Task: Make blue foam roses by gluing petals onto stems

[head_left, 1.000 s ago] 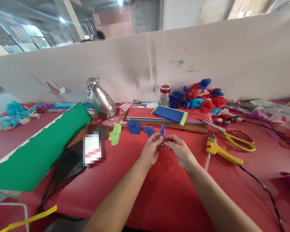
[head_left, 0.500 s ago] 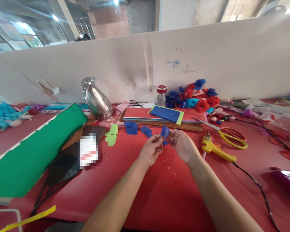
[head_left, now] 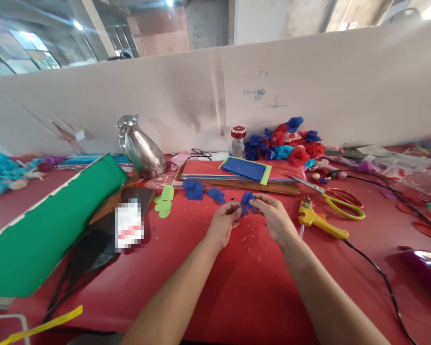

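Between my two hands is a small blue paper flower (head_left: 246, 200), held a little above the red table (head_left: 215, 268). My left hand (head_left: 223, 223) is closed in a pinch at its lower left side; a stem, if any, is hidden by the fingers. On the flower's right side, the thumb and fingers of my right hand (head_left: 275, 215) pinch a petal. Loose blue petals (head_left: 216, 195) and a stack of blue petal pieces (head_left: 193, 189) lie just left of it. Green leaf-shaped pieces (head_left: 164, 201) are farther left.
To the right lie a yellow glue gun (head_left: 321, 221) with its cord and open scissors (head_left: 343, 203). Behind are stacked paper sheets (head_left: 204, 171), a red-lidded jar (head_left: 238, 141), finished paper flowers (head_left: 283, 146) and a metal jug (head_left: 143, 151). A green board (head_left: 57, 230) and phone (head_left: 138, 199) are left.
My right hand has moved in from beside the flower, and its fingers have closed on a petal. The flower is tilted more to the right. My left hand keeps its pinch.
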`<state>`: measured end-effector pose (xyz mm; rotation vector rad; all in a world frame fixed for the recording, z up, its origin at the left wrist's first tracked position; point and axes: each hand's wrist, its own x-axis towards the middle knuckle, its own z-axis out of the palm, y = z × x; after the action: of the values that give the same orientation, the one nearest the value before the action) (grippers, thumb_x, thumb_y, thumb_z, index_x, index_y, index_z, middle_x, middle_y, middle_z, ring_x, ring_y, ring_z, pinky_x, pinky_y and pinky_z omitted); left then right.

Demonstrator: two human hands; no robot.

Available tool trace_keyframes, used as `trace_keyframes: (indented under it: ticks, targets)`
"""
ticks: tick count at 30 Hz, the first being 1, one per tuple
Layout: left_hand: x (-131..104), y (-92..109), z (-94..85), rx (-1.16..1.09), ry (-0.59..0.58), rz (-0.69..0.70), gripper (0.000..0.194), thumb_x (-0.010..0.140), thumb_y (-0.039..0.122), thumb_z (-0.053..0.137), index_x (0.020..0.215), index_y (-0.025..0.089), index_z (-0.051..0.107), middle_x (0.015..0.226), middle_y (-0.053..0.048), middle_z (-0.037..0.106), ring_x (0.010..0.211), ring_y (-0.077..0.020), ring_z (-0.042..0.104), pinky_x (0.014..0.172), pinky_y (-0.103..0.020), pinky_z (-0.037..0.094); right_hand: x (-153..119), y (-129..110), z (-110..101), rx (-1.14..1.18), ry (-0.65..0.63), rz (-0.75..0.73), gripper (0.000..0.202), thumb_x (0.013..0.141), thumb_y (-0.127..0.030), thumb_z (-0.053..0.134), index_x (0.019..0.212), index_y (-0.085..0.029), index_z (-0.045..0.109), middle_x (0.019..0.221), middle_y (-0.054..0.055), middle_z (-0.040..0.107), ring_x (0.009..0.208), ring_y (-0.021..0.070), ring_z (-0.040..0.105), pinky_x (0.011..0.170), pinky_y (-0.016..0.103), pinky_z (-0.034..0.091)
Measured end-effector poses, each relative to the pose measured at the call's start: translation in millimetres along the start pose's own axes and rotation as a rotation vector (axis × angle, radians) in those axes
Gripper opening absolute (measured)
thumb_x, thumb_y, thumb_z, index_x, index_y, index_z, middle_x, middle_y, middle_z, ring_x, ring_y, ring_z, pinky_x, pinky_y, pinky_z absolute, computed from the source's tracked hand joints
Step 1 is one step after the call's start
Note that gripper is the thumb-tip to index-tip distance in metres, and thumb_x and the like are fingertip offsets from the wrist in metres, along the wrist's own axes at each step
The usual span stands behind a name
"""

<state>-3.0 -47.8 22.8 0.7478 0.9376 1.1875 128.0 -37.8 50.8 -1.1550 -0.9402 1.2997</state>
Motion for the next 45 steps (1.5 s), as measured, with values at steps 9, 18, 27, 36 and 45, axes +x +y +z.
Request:
trace_keyframes:
  ticks: [9, 18, 27, 36, 45]
  targets:
    - [-2.1, -0.2, 0.6, 0.044, 0.025, -0.012, 0.031, 0.053, 0.035, 0.082, 0.073, 0.018, 0.065, 0.068, 0.002, 0.056, 0.060, -0.0074, 0.045, 0.057, -0.021, 0.029, -3.9, -8.3, 0.0, -0.050, -0.004, -0.008, 0.015, 0.052, -0.032, 0.072, 0.060, -0.020, 0.067, 0.057, -0.003, 0.062, 0.055, 0.0106, 0.046, 0.059, 0.027, 0.033]
    - [0.8, 0.1, 0.2, -0.153, 0.007, -0.053, 0.039, 0.046, 0.031, 0.087, 0.075, 0.017, 0.065, 0.064, 0.004, 0.056, 0.052, -0.0042, 0.043, 0.055, -0.020, 0.032, -2.3, -2.7, -2.5, -0.096, 0.237, -0.195, 0.024, 0.064, -0.036, 0.064, 0.083, -0.021, 0.063, 0.079, 0.002, 0.062, 0.071, 0.0156, 0.052, 0.065, 0.029, 0.039]
    - [2.4, 4.5, -1.1, -0.423, 0.076, -0.119, 0.036, 0.051, 0.016, 0.085, 0.078, 0.019, 0.061, 0.068, 0.005, 0.057, 0.058, -0.0042, 0.049, 0.057, -0.018, 0.037, -26.2, 5.5, 13.0, -0.672, 0.237, -0.658, 0.011, 0.075, -0.019, 0.048, 0.073, -0.021, 0.058, 0.070, 0.000, 0.058, 0.058, 0.0125, 0.051, 0.056, 0.025, 0.037]
    - [4.6, 3.5, -2.1, -0.493, 0.138, -0.107, 0.031, 0.057, 0.012, 0.080, 0.079, 0.019, 0.058, 0.067, 0.005, 0.060, 0.060, -0.0088, 0.057, 0.061, -0.022, 0.044, -26.0, 30.7, 28.0, -1.041, 0.054, -0.317, 0.013, 0.081, -0.031, 0.053, 0.089, -0.026, 0.063, 0.091, 0.000, 0.071, 0.064, 0.0144, 0.060, 0.049, 0.022, 0.029]
    - [0.6, 0.9, -0.1, -0.454, 0.154, -0.057, 0.025, 0.058, 0.016, 0.080, 0.077, 0.021, 0.064, 0.074, 0.004, 0.065, 0.065, -0.0075, 0.057, 0.064, -0.021, 0.041, -20.8, 32.8, 23.7, -0.871, 0.007, -0.389, 0.015, 0.082, -0.028, 0.051, 0.082, -0.024, 0.066, 0.078, 0.002, 0.072, 0.064, 0.0160, 0.064, 0.056, 0.023, 0.039]
